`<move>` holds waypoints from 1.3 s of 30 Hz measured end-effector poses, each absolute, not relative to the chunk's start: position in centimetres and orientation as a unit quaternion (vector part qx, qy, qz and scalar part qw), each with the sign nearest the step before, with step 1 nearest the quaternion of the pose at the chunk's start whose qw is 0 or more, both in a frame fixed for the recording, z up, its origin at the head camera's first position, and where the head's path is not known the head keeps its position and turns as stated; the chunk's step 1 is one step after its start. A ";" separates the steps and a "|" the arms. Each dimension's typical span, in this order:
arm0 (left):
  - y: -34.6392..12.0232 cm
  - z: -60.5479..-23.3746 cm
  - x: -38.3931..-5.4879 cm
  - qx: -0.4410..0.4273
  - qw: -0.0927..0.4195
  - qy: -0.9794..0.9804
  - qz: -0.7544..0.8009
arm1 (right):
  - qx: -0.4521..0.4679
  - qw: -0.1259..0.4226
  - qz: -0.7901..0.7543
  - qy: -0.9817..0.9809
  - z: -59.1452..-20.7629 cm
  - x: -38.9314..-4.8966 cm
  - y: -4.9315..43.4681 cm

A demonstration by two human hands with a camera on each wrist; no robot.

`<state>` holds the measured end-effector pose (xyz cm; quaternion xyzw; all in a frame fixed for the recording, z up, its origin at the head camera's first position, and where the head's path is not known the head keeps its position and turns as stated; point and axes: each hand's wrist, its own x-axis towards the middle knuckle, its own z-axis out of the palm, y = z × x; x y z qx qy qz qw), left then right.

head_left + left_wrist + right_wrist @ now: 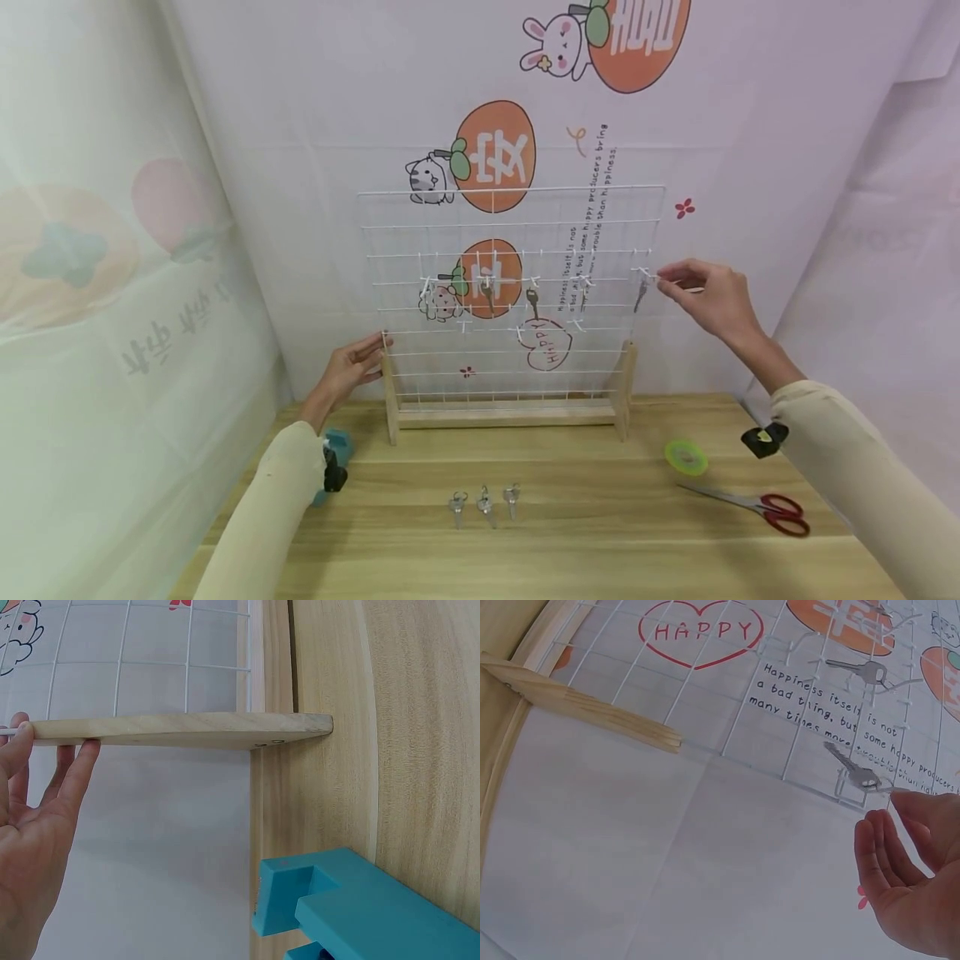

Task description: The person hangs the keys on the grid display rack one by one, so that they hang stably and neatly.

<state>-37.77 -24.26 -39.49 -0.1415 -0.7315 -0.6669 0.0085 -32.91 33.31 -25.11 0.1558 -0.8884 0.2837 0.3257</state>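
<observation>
A white wire grid rack [512, 223] stands upright in a wooden stand. My left hand [356, 364] grips the top of its left wooden upright [180, 726], thumb and fingers on opposite sides. At the right edge, my right hand [708, 293] pinches the tip of a white hook [643, 272] between thumb and forefinger. A key [851, 766] hangs on this hook, close to the fingertips. Farther left hang two more keys, one [533, 302] near the middle and another [488, 293] beside it. Other white hooks [576, 324] on the grid carry nothing.
Three keys with rings, among them a middle key [485, 505], lie in a row on the wooden table [585, 554]. To the right are a yellow-green tape roll [686, 457] and red-handled scissors [780, 513]. A teal tape dispenser [375, 900] stands at the left.
</observation>
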 end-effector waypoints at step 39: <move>-24.2 -39.7 -38.1 -0.137 0.010 -0.735 -0.664 | 0.249 0.243 0.318 -0.882 -32.7 -30.2 29.2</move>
